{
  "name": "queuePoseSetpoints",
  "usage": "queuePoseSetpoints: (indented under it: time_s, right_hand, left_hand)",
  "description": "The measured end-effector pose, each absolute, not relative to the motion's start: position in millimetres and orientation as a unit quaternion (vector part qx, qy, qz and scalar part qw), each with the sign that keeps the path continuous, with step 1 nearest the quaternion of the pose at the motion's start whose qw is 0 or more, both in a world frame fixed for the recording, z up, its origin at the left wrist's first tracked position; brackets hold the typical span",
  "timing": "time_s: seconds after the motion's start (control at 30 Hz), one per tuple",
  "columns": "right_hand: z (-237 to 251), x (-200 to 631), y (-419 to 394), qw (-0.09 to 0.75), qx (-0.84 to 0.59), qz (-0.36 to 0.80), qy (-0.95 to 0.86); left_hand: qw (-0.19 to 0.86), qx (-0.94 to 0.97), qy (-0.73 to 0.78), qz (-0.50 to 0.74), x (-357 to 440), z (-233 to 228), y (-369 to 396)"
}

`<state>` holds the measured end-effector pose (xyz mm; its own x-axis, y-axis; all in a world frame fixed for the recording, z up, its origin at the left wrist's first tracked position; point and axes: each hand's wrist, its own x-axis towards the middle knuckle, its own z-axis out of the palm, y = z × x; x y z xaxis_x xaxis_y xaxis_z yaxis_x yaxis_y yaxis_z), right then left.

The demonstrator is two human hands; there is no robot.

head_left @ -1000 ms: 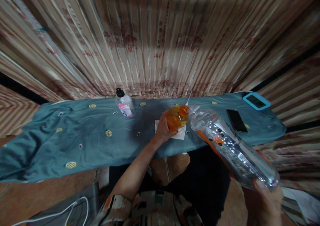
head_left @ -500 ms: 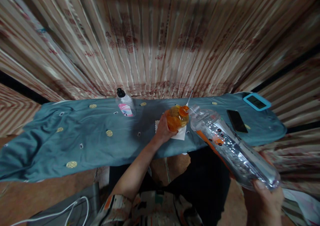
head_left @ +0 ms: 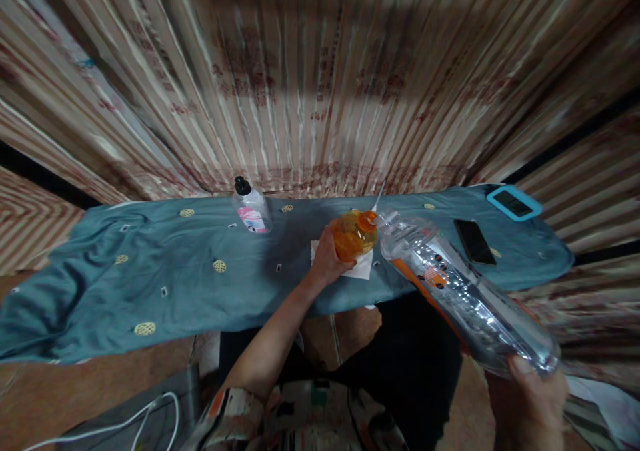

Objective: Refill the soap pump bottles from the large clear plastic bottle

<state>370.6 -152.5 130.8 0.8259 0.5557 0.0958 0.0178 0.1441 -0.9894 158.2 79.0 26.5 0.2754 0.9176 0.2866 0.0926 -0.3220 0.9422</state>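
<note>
My left hand (head_left: 327, 259) is closed around a small bottle of amber liquid (head_left: 353, 238), tilted so its orange neck points right. A large clear plastic bottle (head_left: 463, 291) with an orange-marked label slants down toward that neck, their mouths meeting or nearly so. My right hand (head_left: 535, 391) grips the large bottle near its base, partly hidden behind it. Under the small bottle lies a white paper napkin (head_left: 361, 269). A thin pale stick-like piece (head_left: 379, 196) stands out just behind the two mouths; what it belongs to is unclear.
A clear pump bottle (head_left: 253, 211) with a black top stands left on the teal cloth-covered table (head_left: 190, 298). At right lie a dark phone (head_left: 475, 242) and a blue-framed device (head_left: 514, 202). A pleated curtain (head_left: 300, 84) hangs close behind. White cable (head_left: 150, 408) runs at lower left.
Almost nothing differs. Both hands keep their hold, and the two bottles stay mouth to mouth; the view has shifted very slightly.
</note>
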Motion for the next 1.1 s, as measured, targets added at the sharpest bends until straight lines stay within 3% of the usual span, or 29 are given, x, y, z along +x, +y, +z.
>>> queuePoseSetpoints:
  time_s: [1.1]
  right_hand:
    - [130.1,372.4,-148.4,0.726,-0.625,0.187,-0.218]
  left_hand:
    - [0.427,0.67,0.389,0.467,158.2,22.3,81.9]
